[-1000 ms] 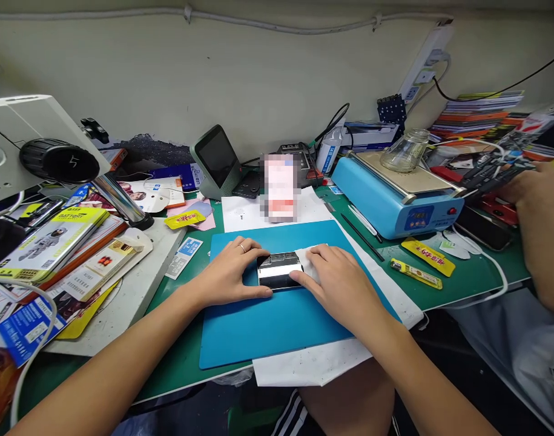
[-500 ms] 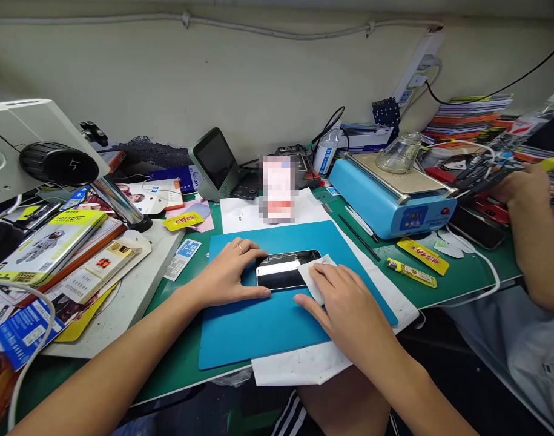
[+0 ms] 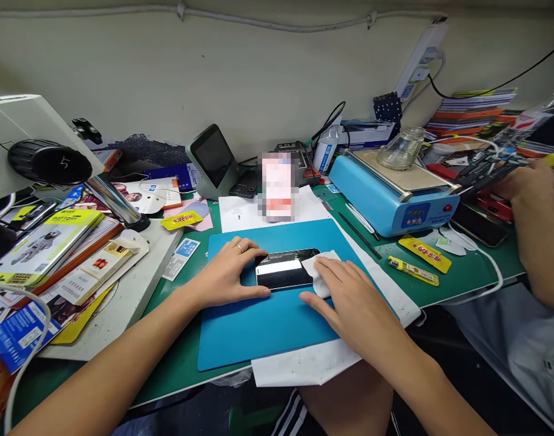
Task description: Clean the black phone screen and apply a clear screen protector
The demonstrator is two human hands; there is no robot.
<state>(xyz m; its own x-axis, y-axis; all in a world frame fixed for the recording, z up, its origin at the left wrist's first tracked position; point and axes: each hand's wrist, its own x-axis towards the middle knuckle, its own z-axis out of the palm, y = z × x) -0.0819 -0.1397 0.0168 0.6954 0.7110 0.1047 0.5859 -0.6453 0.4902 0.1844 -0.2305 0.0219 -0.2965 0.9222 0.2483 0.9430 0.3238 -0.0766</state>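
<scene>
A smartphone (image 3: 283,269) with a dark, glossy screen lies flat on a blue mat (image 3: 240,339), a bright reflection across it. Around its left end my left hand (image 3: 234,272) is closed, thumb at the near edge and fingers at the far edge. Under the fingers of my right hand (image 3: 349,290) is a white wipe (image 3: 322,281), pressed at the phone's right end. The wipe covers that corner of the phone, and the right thumb is apart from the fingers.
A blue heating plate machine (image 3: 395,203) with a glass jar (image 3: 401,148) stands back right. Tweezers and yellow packets (image 3: 424,253) lie before it. Boxes (image 3: 54,242) and a microscope stand (image 3: 117,203) crowd the left. A co-worker's arm (image 3: 537,236) is at the right.
My right hand has slid the wipe a little to the right, toward the phone's right end. My left hand stays at the left end, and the phone has not moved.
</scene>
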